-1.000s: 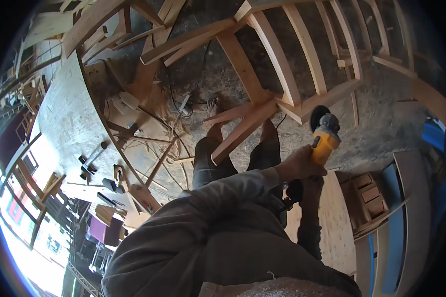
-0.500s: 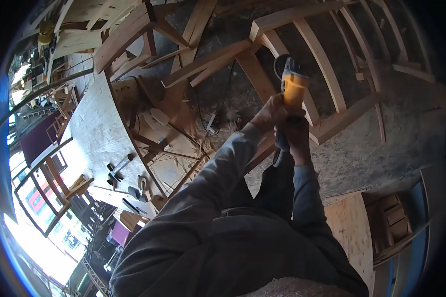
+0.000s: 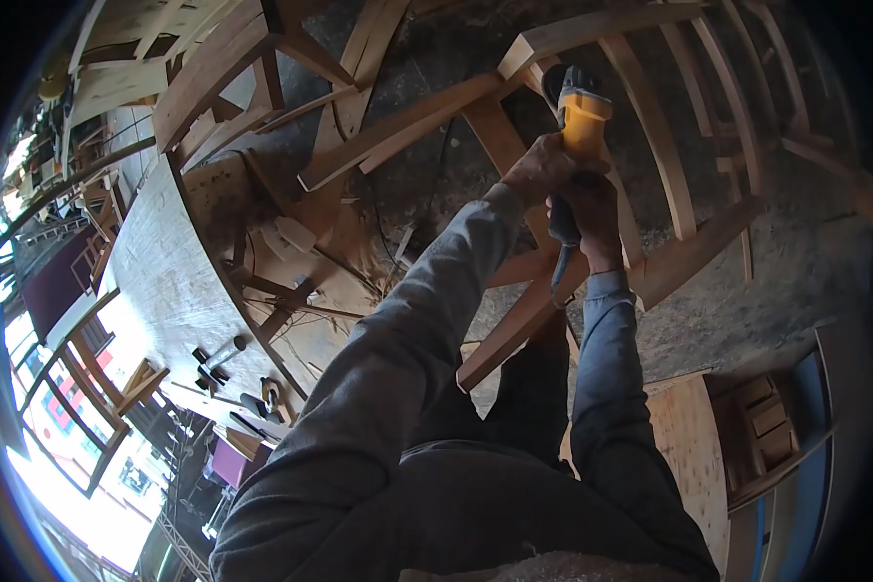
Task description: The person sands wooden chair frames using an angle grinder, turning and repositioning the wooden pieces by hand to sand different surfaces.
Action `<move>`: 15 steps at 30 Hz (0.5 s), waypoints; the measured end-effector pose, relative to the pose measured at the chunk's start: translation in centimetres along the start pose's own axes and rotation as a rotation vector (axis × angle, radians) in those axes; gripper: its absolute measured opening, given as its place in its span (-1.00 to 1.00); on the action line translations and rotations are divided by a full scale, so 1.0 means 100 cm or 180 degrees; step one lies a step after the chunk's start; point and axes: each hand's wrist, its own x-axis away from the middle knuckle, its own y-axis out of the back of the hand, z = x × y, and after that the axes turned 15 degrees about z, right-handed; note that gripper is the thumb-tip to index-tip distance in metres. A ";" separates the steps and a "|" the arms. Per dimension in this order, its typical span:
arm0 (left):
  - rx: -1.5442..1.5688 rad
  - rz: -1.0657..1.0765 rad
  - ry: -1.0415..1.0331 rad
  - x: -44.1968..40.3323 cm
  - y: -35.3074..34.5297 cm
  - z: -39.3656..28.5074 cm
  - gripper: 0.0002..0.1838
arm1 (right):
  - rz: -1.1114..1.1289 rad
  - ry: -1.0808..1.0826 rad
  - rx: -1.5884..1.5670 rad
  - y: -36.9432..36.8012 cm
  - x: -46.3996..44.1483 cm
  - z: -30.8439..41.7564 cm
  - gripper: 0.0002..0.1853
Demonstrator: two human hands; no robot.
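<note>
Both my hands are wrapped round a yellow-and-black angle grinder (image 3: 584, 121), held out in front of me. Its dark head and disc lie against or just over a curved wooden rail of a chair-like frame (image 3: 650, 126); whether they touch I cannot tell. My left hand (image 3: 541, 170) closes on the yellow body near the middle. Behind it, my right hand (image 3: 594, 209) grips the dark rear part, from which a cord hangs down. The fingers of both hands are partly hidden. Below the hands, a wooden beam of the frame (image 3: 514, 335) slants toward my legs.
On the left stands a pale workbench (image 3: 170, 262) with a clamp-like metal tool (image 3: 218, 361) on it. Another wooden frame (image 3: 213, 73) rises at the upper left. Wood scraps and a cable lie on the floor. A plywood sheet (image 3: 686, 456) and a dark wooden piece (image 3: 761, 422) sit at the lower right.
The grinder and both hands have moved up and slightly right in view, farther along the wooden frame. More of the lower beam now shows by my legs. Both hands keep their grip.
</note>
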 end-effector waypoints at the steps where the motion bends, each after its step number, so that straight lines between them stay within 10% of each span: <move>1: -0.0007 0.0012 0.0004 -0.001 0.003 0.002 -0.40 | 0.0025 0.0049 0.0013 0.001 -0.002 -0.001 -0.82; 15: 0.0077 -0.0220 -0.0322 0.036 -0.022 0.003 -0.52 | 0.0195 -0.0207 0.0089 0.003 0.021 -0.004 -0.87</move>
